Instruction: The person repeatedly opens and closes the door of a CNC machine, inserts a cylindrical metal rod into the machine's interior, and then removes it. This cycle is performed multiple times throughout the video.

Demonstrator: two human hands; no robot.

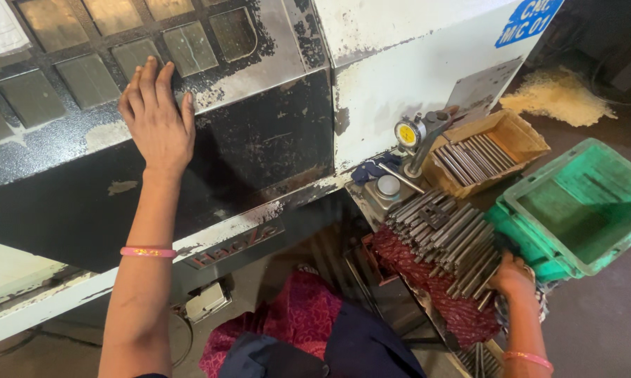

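Rods: my right hand [513, 275] rests on the near end of a heap of grey metal rods [450, 236] lying on a red patterned cloth [462, 315]; fingers curled among them, though I cannot tell whether any rod is actually gripped.
Machine: big black-and-white machine housing [259, 140] (paint badly chipped); my left hand [158, 119] lies flat on it, fingers spread, holding nothing.
Green crate: green plastic crate [581, 203], just right of the rods.
Cardboard box: cardboard box [494, 150] behind the heap, more rods inside.
Gauge: yellow-faced dial gauge [408, 133] on its stand, beside the box.
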